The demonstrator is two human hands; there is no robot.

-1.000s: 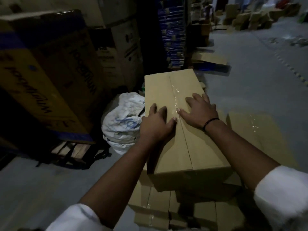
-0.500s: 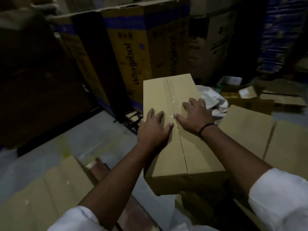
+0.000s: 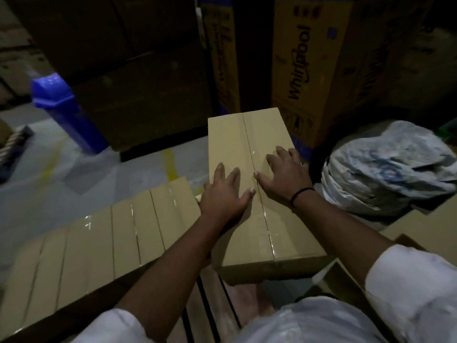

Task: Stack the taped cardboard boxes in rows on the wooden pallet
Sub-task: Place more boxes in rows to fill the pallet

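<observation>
A taped cardboard box fills the centre, its clear tape seam running away from me. My left hand lies flat on its top, left of the seam, fingers spread. My right hand, with a black band on the wrist, presses flat just right of the seam. Low on the left, a row of several taped boxes stands side by side. Wooden pallet slats show between that row and the box under my hands. What supports the box from below is hidden.
A blue plastic bin stands on the grey floor at the left. Tall Whirlpool cartons and dark cartons wall off the back. A white sack lies at the right, with open cardboard beneath it.
The view has swung left with the box still under both hands. The sack has gone from left to right, and the row of taped boxes and pallet slats have come into view below.
</observation>
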